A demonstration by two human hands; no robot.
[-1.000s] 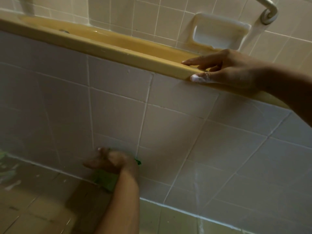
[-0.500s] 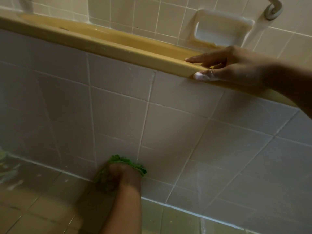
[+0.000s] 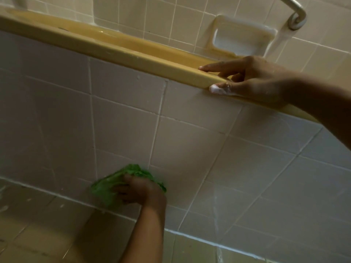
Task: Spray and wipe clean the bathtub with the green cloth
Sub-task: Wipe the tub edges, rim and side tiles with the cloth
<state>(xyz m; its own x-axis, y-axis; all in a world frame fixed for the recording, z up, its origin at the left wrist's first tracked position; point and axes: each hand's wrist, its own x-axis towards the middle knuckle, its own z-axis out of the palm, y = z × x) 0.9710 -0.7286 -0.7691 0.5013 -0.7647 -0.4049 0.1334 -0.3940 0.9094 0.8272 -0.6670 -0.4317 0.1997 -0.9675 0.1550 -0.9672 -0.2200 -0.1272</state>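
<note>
1. The pale tiled front panel [image 3: 123, 114] of a yellow bathtub [image 3: 133, 56] fills my view of the bathroom. The tiled floor [image 3: 38, 234] lies below it, and a recessed soap dish [image 3: 241, 37] and a grab bar [image 3: 296, 14] sit on the wall behind.
2. My left grip [image 3: 140, 192] is clamped on the bunched green cloth [image 3: 106, 188] and presses it against the panel's lowest tile row, just above the floor joint.
3. My right grip [image 3: 254, 80] rests on the bathtub rim with its fingers straight and apart, holding nothing. There is white foam [image 3: 216, 89] on its thumb tip.
4. I judge the step in hand to be wiping the lower panel. To do it well I want firm, overlapping strokes with more cloth spread flat under the palm, worked into the grout lines and the floor joint.
5. The rim hand makes a good brace, but I would load it lightly, since a foamy thumb on glazed enamel could slip.
6. I see no spray bottle.
</note>
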